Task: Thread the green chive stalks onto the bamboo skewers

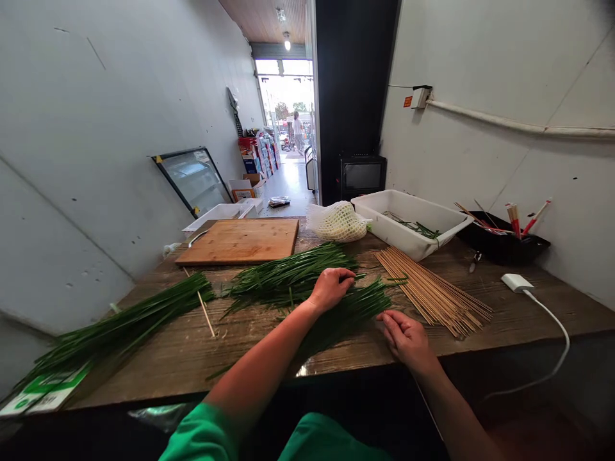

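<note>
My left hand reaches over the middle of the table, thumb and fingers closed on the ends of a few long green leaves that look like garlic chives. Beneath and beside it lies a loose bunch of chives. My right hand is pinched at the right edge of this bunch. A thin bamboo skewer seems to run back under that hand, mostly hidden. Farther back is another pile of chives. To the right, many bare bamboo skewers are fanned out on the wood.
A third chive bundle lies left, near a single stick. Behind stand a cutting board, a net-wrapped bundle and a white bin. A black tray and white adapter are at right.
</note>
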Tool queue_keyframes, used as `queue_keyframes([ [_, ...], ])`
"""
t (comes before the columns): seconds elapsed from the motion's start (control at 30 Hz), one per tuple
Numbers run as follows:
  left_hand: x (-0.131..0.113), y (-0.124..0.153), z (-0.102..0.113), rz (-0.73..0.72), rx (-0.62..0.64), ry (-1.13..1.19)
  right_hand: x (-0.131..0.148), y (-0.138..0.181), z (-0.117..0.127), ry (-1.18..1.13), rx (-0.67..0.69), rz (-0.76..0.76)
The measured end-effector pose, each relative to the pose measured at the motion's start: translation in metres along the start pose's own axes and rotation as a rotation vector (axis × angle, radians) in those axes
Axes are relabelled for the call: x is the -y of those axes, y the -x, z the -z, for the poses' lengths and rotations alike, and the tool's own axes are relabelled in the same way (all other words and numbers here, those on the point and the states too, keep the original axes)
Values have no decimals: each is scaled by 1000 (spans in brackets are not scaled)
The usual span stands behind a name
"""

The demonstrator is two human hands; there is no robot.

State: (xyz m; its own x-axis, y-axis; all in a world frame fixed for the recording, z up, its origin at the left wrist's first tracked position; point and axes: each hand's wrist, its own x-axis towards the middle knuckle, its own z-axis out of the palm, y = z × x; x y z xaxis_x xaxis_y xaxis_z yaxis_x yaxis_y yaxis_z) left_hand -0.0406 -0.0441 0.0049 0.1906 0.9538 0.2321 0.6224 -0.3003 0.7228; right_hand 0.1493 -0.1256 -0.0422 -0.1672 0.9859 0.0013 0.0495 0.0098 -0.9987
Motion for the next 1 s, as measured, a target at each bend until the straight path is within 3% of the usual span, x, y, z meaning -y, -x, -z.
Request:
queue_keyframes([
  [0.23,4,-1,-4,-56,-136,-112,1,0,-1,-14,-14,-9],
  [0.5,-10,4,-1,-17,-35,73,1,1,0,8,-9,-15],
  [1.0,-10,5,-16,-150,-61,122,9,0,-2,-17,12,-28],
])
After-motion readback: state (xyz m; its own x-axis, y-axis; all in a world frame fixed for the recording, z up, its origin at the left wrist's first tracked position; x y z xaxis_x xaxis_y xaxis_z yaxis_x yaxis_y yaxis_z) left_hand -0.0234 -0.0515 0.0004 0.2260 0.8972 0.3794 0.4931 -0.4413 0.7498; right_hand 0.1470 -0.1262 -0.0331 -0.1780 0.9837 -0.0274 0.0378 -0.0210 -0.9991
